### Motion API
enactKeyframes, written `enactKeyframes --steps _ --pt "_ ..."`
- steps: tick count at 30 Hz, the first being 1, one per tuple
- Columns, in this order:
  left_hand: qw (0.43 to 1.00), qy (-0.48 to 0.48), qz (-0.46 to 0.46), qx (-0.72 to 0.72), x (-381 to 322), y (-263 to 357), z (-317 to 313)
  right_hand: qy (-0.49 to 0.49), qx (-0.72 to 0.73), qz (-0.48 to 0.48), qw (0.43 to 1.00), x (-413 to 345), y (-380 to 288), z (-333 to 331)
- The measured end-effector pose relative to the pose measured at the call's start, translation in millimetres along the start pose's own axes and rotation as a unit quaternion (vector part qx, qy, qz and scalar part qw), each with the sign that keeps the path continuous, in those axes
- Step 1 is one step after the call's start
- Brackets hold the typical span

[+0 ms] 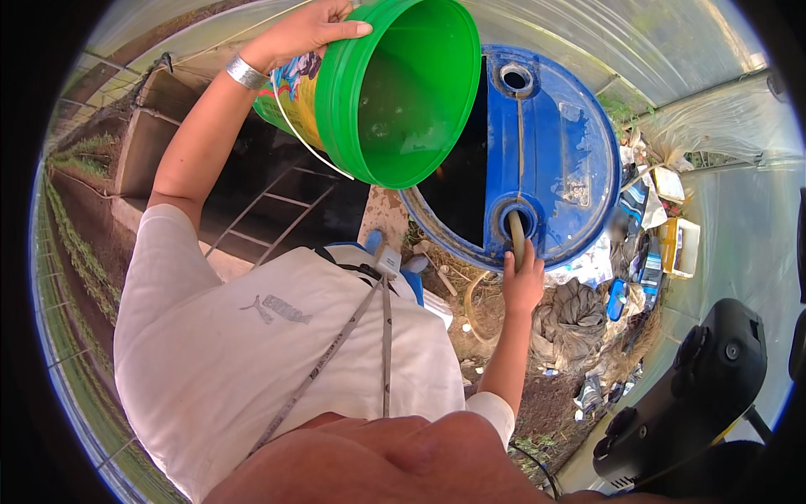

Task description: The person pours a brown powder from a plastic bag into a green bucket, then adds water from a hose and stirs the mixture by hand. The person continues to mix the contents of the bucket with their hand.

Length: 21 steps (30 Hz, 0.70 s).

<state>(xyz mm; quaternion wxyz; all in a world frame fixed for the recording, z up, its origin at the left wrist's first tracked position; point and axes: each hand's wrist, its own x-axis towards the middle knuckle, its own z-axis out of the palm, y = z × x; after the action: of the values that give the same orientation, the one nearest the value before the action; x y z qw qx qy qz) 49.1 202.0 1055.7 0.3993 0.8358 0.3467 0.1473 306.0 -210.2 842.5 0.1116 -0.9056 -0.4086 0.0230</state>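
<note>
My left hand (324, 28) grips the rim of a green plastic bucket (340, 94), thumb over the edge. The bucket is tilted, with its mouth towards a blue plastic drum (554, 157); some liquid seems to lie inside it. Its white handle (302, 142) hangs down the outside. Half of the drum's top is cut away, and the inside looks dark. At the near round opening of the drum, my right hand (524, 277) holds a pale hose (517, 233) whose end goes into the hole. The far round opening (515, 79) is uncovered.
A dark, concrete-edged tank (148, 151) with a metal ladder (271, 217) in it lies left of the drum. Crumpled grey cloth (570, 321), a yellow container (670, 252) and litter lie on the ground at right. Clear plastic sheeting (724, 214) stands beyond.
</note>
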Motion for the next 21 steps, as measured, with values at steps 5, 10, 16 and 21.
enactKeyframes --steps 5,10,16,21 --pt "1.0 0.003 0.0 -0.004 1 3 3 0.129 0.108 -0.127 0.978 31 -28 -31" --pt "1.0 0.012 0.009 0.013 -1 5 5 0.106 0.248 -0.237 0.933 101 -95 -25" --pt "1.0 0.016 -0.021 0.01 -8 7 3 0.01 0.125 -0.373 0.919 169 -178 16" --pt "1.0 0.021 0.0 -0.016 -15 13 10 -0.062 0.011 -0.399 0.915 201 -206 81"
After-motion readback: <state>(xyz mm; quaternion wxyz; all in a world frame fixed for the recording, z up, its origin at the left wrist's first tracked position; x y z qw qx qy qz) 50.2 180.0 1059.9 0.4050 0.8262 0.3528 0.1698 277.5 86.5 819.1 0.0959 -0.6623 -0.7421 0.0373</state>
